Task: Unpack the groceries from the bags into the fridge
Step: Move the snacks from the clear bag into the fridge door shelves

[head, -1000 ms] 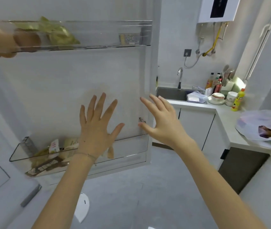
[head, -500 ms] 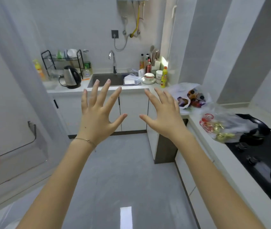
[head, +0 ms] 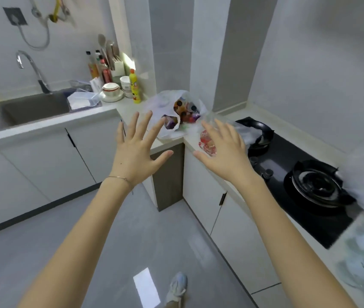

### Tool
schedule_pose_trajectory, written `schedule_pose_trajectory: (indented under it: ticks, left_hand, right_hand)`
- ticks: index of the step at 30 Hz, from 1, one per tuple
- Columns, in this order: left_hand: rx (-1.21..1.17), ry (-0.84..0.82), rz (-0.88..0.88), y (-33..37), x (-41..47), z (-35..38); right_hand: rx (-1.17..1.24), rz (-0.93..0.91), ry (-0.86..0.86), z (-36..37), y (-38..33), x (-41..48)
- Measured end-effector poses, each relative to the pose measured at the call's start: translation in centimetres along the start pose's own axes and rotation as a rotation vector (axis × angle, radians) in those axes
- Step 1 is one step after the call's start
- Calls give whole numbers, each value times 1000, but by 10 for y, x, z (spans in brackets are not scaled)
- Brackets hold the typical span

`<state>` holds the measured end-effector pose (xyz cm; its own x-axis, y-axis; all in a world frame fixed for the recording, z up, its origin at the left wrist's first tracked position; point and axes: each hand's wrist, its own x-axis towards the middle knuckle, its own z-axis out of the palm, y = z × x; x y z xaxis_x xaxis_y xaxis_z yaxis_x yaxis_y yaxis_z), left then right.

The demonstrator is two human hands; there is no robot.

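- Left hand [head: 136,152]: fingers spread wide, nothing held, raised in air before the inner corner of the worktop [head: 112,110].
- Right hand [head: 223,152]: fingers straight, slightly apart, nothing held.
- White grocery bag [head: 154,103]: lies open at that inner corner, beyond the left fingertips, apart from them.
- Clear bag [head: 206,142], red print: at worktop front edge beside the hob [head: 287,161], partly hidden behind the right fingers; contact cannot be told.

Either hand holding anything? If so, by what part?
Nothing held. Left hand and right hand are empty, fingers spread, raised toward the grocery bags.
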<state>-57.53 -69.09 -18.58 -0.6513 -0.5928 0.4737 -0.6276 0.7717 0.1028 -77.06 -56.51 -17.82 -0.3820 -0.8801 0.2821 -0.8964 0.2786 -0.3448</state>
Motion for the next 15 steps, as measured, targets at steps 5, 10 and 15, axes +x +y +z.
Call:
schedule_pose_trajectory:
  ticks: [5, 10, 15]
  left_hand:
    - [-55, -24, 93, -8, 77, 49]
    - [-103, -46, 167, -15, 142, 92]
    - [-145, -89, 199, -19, 186, 135]
  right_hand:
    - [-31, 134, 31, 9, 39, 55]
    - [-64, 234, 52, 21, 67, 98]
    - [-53, 310, 44, 38, 97, 125]
